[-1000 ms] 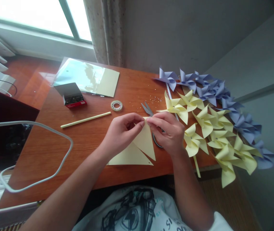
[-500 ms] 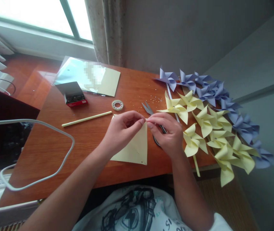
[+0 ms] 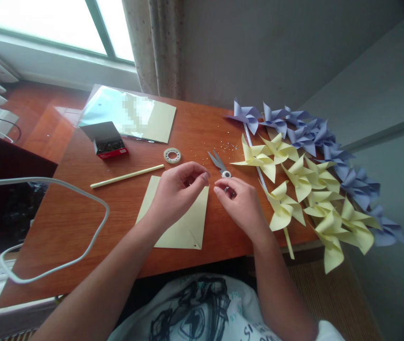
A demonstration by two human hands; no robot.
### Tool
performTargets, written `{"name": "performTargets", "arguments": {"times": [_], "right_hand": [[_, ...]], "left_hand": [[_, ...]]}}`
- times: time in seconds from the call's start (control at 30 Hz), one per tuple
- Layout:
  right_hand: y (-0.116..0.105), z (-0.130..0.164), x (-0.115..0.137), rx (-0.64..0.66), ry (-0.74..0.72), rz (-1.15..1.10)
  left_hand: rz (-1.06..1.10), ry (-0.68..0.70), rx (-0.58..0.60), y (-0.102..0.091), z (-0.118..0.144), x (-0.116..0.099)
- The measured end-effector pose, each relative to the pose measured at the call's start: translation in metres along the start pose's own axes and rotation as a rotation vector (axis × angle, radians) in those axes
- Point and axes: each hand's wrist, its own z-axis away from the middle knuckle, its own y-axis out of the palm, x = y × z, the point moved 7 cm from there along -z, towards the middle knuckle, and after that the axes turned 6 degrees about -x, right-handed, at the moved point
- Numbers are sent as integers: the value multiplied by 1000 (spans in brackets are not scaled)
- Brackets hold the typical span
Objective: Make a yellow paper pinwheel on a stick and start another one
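A pale yellow paper square (image 3: 182, 227) lies unfolded and flat on the wooden table (image 3: 81, 222), with a diagonal crease across it. My left hand (image 3: 175, 194) rests over the sheet's upper part, fingers loosely curled, gripping nothing. My right hand (image 3: 239, 206) hovers just right of the sheet's top corner, its fingertips close to the handle of the grey scissors (image 3: 219, 165). It holds nothing that I can see. The two hands' fingertips sit a little apart.
Finished yellow pinwheels (image 3: 304, 189) and purple pinwheels (image 3: 315, 137) crowd the table's right edge. A tape roll (image 3: 172, 155), a yellow straw (image 3: 127, 176), an open red box of pins (image 3: 107, 142) and a paper stack (image 3: 130, 113) lie further back. A white cable (image 3: 45, 227) loops at the left.
The folded yellow triangle that both hands pinched at its tip has been opened out and now lies flat as a square. Both hands have let go of it.
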Motion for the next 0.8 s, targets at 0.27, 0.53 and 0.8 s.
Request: {"name": "performTargets", "arguments": {"times": [0.27,0.53,0.8], "right_hand": [[23,-2,1,18,-34,90],[-5,-4,27,-123,-277,-3],[-27,-1,45,-265,-440,-84]], "left_hand": [[-84,58,0,1,-1,1],[-330,187,36,6,1,-5],[-222,186,85,10,2,-7]]}}
